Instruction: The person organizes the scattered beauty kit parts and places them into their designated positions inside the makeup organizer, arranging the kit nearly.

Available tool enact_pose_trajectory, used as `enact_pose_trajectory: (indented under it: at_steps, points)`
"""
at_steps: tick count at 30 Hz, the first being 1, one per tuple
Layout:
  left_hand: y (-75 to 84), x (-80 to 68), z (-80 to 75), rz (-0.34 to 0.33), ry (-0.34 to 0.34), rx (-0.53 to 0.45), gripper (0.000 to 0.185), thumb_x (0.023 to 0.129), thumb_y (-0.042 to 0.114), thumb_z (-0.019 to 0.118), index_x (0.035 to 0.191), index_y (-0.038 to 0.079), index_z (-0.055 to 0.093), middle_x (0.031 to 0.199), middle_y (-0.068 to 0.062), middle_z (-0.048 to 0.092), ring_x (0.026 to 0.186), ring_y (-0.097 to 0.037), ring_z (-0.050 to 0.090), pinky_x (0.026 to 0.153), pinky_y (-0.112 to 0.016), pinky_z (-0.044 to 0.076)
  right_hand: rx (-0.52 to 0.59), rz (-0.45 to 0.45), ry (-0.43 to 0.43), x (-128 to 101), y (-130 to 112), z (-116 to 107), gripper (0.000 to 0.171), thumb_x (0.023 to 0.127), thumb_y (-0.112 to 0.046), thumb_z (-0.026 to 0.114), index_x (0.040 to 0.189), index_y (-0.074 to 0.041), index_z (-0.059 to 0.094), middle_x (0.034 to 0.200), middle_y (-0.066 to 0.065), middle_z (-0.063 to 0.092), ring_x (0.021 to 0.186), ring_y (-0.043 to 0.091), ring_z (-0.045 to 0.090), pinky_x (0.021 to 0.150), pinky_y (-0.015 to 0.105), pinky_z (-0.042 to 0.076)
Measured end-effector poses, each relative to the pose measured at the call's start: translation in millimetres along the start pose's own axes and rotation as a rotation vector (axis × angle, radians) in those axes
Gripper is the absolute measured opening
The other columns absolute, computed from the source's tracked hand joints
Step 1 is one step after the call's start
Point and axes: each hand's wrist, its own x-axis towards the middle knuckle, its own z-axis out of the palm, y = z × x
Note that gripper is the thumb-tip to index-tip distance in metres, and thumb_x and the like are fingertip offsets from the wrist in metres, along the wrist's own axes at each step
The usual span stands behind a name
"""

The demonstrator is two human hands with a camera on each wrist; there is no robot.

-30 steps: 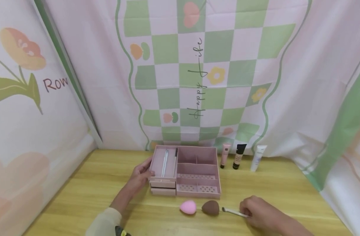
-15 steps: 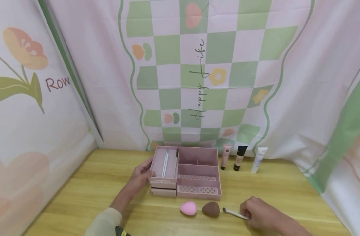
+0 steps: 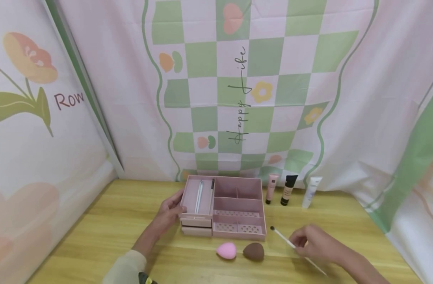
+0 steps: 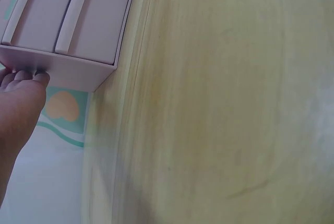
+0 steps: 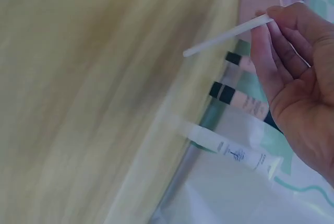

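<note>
Pale wood table (image 3: 106,221), bare boards wide at the left, cloth walls closing three sides. Left hand (image 3: 168,215): fingers (image 4: 26,75) curled against the left wall of the pink organizer (image 3: 237,221), bracing it; two pens lie in its left tray. Before the organizer's front edge: pink sponge (image 3: 226,250), brown sponge (image 3: 253,251), just beside each other. Right hand (image 3: 313,244): fingertips (image 5: 266,20) pinch a thin white makeup brush (image 3: 290,245), raised off the table, dark tip near the organizer's front right corner. Behind, near the backdrop: three upright tubes (image 3: 290,190). Open table to the right.
</note>
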Motion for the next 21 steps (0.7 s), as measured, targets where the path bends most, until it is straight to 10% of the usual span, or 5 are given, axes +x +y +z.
enact_pose_trajectory:
  at_steps: [11,21]
  points:
    - [-0.4,1.4,-0.2,0.000,-0.005,0.017,0.078,0.087,-0.004,0.051,0.155,0.003,0.016,0.166,-0.015,0.009,0.152,-0.031,0.013,0.115,-0.021,0.034,0.108,-0.058,0.081,11,-9,-14,0.022,0.086,-0.007,0.067,0.100,0.010,0.070,0.087,0.018,0.074,0.077,-0.002,0.065,0.065,0.019,0.059]
    - [-0.3,1.0,-0.1,0.014,-0.013,0.012,0.078,0.086,-0.004,0.052,0.155,0.003,0.015,0.166,-0.015,0.009,0.152,-0.032,0.013,0.115,-0.021,0.035,0.056,-0.156,0.153,30,-19,-19,0.017,0.090,-0.009,0.063,0.101,0.000,0.072,0.088,0.009,0.075,0.080,-0.006,0.062,0.065,0.019,0.059]
